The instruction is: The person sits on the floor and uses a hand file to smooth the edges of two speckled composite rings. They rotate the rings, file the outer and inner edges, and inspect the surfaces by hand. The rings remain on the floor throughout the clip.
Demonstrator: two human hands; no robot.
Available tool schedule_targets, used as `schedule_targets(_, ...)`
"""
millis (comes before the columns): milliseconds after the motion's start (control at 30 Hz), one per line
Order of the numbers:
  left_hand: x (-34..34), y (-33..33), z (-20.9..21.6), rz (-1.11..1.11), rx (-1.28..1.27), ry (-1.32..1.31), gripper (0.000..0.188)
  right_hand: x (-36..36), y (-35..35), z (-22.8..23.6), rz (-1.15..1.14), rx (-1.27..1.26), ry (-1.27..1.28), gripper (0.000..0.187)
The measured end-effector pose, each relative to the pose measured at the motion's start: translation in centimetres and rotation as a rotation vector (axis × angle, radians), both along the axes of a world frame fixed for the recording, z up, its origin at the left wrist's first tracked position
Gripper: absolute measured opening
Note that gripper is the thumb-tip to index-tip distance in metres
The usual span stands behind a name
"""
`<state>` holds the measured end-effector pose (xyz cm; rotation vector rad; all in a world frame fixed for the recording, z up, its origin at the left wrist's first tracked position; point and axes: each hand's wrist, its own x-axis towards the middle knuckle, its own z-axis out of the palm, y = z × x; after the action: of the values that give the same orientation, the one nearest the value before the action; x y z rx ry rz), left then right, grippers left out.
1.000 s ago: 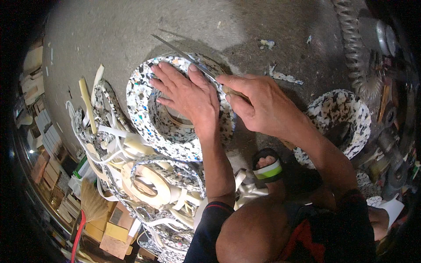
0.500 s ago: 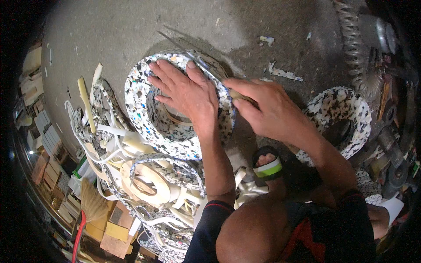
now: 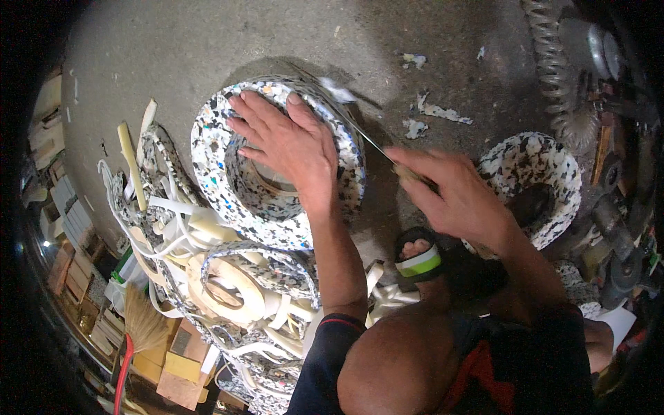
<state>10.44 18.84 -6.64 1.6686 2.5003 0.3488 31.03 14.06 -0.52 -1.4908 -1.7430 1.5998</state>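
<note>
A thick foam ring [image 3: 214,166], white speckled with black and a few colours, lies flat on the floor around a hollow middle. My left hand [image 3: 297,149] rests flat on its top face, fingers spread toward the far side. To the right of the ring, my right hand [image 3: 460,197] is closed round the handle of a long thin-bladed knife [image 3: 374,144]. The blade slants up and left along the ring's right outer edge; its far part is blurred. Whether it touches the foam there I cannot tell.
A second speckled ring [image 3: 564,180] stands at the right, by a coiled hose [image 3: 553,62] and dark metal parts. Foam strips and offcuts [image 3: 235,297] pile up at the near left, beside a broom [image 3: 143,318]. Torn scraps [image 3: 443,111] litter the floor. My sandalled foot [image 3: 417,257] is close.
My right hand has drawn the knife back to the right and nearer me, away from the ring's edge. My left hand stays on the ring.
</note>
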Motion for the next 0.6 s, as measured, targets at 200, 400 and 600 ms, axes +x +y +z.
schedule_targets(200, -1.9, -2.2, 1.6, 0.081, 0.338, -0.503, 0.067, 3.8, -4.6, 1.2, -0.260, -0.123, 0.030, 0.043)
schedule_targets(400, -3.7, -6.8, 3.4, 0.013, -0.316, -0.561, 0.066, 3.9, -5.6, 1.3, -0.398, -0.422, 0.088, 0.043)
schedule_targets(600, -2.2, -5.0, 3.2, 0.162, -0.183, -0.689, 0.054, 2.9, -4.4, 1.1, -0.394, -0.297, 0.132, 0.044)
